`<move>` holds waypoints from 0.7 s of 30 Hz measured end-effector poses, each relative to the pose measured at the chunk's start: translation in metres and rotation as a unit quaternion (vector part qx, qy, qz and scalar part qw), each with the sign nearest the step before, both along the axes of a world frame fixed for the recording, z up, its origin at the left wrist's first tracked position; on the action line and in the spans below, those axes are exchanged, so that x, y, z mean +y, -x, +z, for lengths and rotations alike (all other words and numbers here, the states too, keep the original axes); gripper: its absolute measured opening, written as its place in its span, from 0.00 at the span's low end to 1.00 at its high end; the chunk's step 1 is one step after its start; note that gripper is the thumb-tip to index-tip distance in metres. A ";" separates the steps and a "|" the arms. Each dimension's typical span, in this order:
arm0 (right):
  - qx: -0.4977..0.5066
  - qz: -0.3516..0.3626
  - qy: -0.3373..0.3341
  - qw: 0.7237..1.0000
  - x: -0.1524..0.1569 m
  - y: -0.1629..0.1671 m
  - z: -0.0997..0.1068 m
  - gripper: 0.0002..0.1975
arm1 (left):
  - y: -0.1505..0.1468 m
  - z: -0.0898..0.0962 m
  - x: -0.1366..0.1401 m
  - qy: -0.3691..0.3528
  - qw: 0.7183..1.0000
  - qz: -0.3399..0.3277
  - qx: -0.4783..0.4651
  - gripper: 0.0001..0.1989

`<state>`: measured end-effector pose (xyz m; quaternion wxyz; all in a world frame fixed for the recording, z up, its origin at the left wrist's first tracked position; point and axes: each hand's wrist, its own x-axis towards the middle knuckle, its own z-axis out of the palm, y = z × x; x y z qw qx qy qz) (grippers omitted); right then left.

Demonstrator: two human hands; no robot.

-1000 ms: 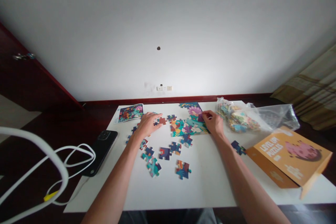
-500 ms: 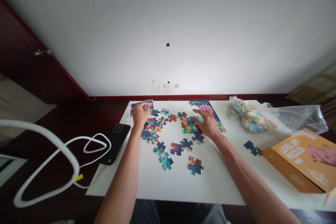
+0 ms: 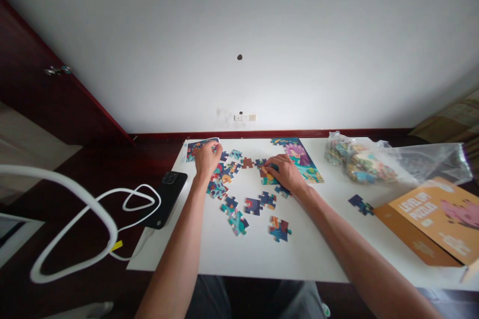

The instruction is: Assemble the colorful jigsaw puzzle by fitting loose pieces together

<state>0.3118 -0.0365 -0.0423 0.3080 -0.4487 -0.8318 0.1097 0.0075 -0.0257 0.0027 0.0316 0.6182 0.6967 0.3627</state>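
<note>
1. The left hand (image 3: 207, 158) sits just left of centre in the frame, at the far edge of a cluster of loose puzzle pieces (image 3: 221, 177). Its fingers are curled together over one small piece; whether that piece is truly pinched I cannot tell.
2. The right hand (image 3: 285, 172) lies flat at centre frame, fingers spread and pressing on the near left corner of the assembled puzzle section (image 3: 299, 157). It pinches nothing.
3. The assembled section lies on the white worktop (image 3: 318, 239), toward its far edge, just right of centre.
4. More single pieces (image 3: 258, 204) lie scattered below the two hands; one lone dark piece (image 3: 360, 204) lies apart at right.
5. A reference picture sheet (image 3: 194, 147) lies at the worktop's far left corner, touching the left hand's fingertips.
6. A black phone (image 3: 167, 198) hangs over the worktop's left edge, with a white cable (image 3: 93, 209) looping at lower left.
7. A clear bag of pieces (image 3: 359, 162) lies at upper right, and an orange puzzle box (image 3: 434, 219) at far right.
</note>
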 end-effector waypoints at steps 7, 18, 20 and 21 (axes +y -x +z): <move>0.097 -0.032 0.045 0.994 -0.001 -0.006 0.003 0.06 | -0.007 -0.016 0.001 -0.024 0.999 0.004 -0.030 0.13; 0.214 -0.174 0.009 0.961 0.008 -0.042 -0.004 0.16 | -0.080 0.014 -0.042 0.116 0.922 -0.360 0.083 0.11; 0.210 -0.172 0.011 0.962 0.009 -0.042 -0.004 0.17 | -0.084 0.013 -0.059 0.127 0.913 -0.374 0.101 0.11; 0.206 -0.167 0.014 0.964 0.008 -0.041 -0.003 0.17 | -0.085 0.011 -0.069 0.130 0.911 -0.377 0.108 0.13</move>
